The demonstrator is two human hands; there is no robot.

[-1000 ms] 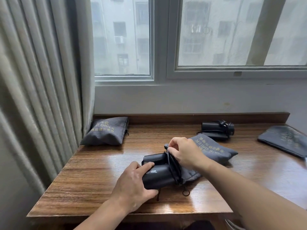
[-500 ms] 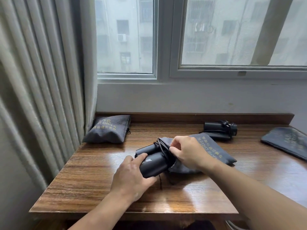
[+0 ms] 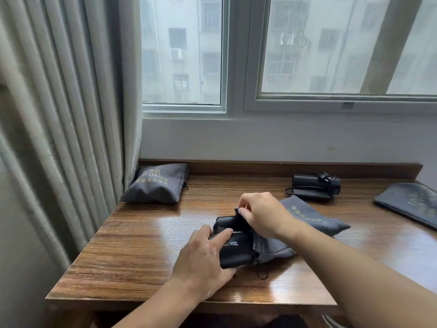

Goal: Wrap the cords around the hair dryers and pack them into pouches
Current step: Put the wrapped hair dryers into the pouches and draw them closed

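1. On the counter (image 3: 146, 245), near its middle, lies the grey pouch (image 3: 314, 221) that I am filling. Its closed end points away to the right and its mouth faces my left hand (image 3: 203, 259).
2. Other stock stands well apart from both hands:
   - a filled pouch (image 3: 157, 183) at the back-left corner, beside the curtain (image 3: 71, 114);
   - a flat pouch (image 3: 409, 204) at the right edge;
   - a second hair dryer (image 3: 314, 185) at the back, near the wall.
3. The hair dryer (image 3: 236, 252) in work is black and lies at the mouth of the grey pouch. Its right part is inside the fabric and its left part is exposed.
4. Change: half a second ago this unit was tipped up, with its cord loops showing outside the mouth. It now sits lower, close to the counter, and the fabric covers those loops. I judge that wrapping is complete for this unit and insertion is under way.
5. My left hand grips the exposed body. The forefinger lies straight across the top and the thumb is curled beneath.
6. My right hand (image 3: 262, 214) is above the dryer, just beside the left hand. Its fingertips are pinched on what appears to be the upper edge of the pouch mouth.
7. The drawstring (image 3: 261, 273) trails loose on the counter just below the mouth. It is not yet drawn.
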